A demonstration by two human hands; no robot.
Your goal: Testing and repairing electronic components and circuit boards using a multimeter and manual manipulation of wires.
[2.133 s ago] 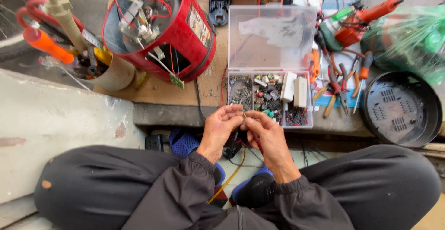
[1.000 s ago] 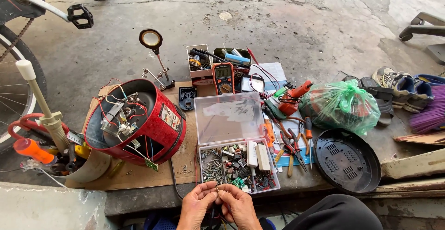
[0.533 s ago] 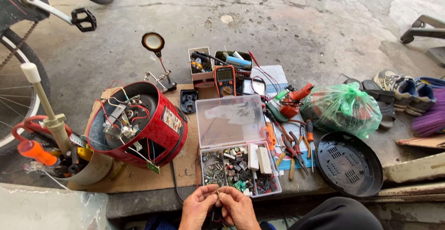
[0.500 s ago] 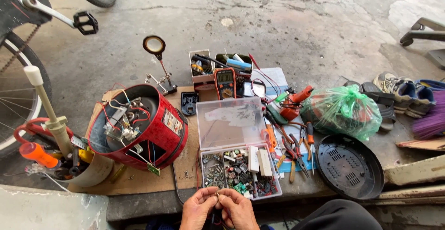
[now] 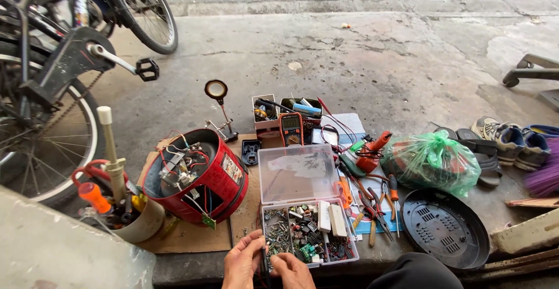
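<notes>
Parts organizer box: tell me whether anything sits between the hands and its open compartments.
Nothing visible does. The left hand and right hand are at the front edge of the clear parts organizer box; its lid stands open on the far side, away from the hands.

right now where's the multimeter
In the head view the orange multimeter sits a little left of centre, behind the open clear parts box, between a small cardboard box and a black tray.

Our left hand (image 5: 243, 263) and right hand (image 5: 291, 271) meet, fingertips together, just before the open parts box (image 5: 305, 231). A red appliance (image 5: 198, 175) lies left of it.
</notes>
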